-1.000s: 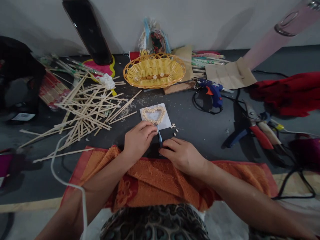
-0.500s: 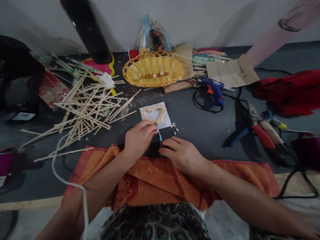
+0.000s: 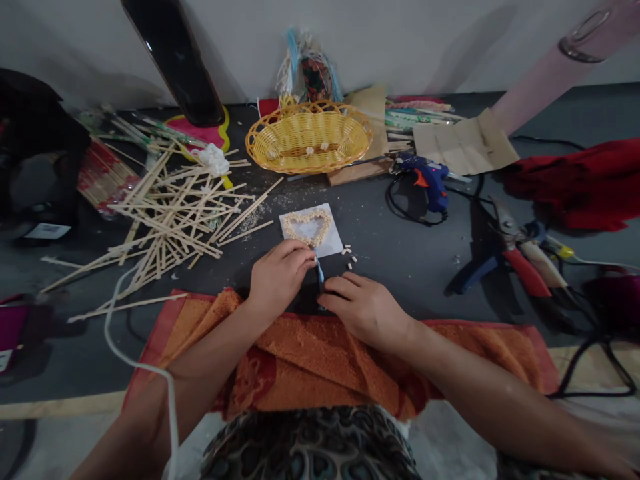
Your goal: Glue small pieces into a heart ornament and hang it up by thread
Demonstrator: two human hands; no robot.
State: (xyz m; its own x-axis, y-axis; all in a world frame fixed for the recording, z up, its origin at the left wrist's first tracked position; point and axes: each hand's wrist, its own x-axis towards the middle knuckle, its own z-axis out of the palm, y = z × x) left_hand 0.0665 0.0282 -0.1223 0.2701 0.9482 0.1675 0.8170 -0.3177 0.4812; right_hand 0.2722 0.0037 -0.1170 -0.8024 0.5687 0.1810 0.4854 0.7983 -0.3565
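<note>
Head view. The left hand point(image 3: 281, 277) pinches, thumb against forefinger, the top of a blue tassel point(image 3: 321, 273) at the lower point of a beaded heart point(image 3: 326, 230), apparently to steady the join. The heart lies just beyond these fingertips on a white paper square point(image 3: 333, 249), probably a protective backing. The right hand point(image 3: 373, 310) curls beside the tassel's lower end; whether it grips cannot be told. Pale cut pieces point(image 3: 354, 259) lie just beyond it, conveniently near; farther out, the glue gun point(image 3: 437, 188) rests within likely reach.
</note>
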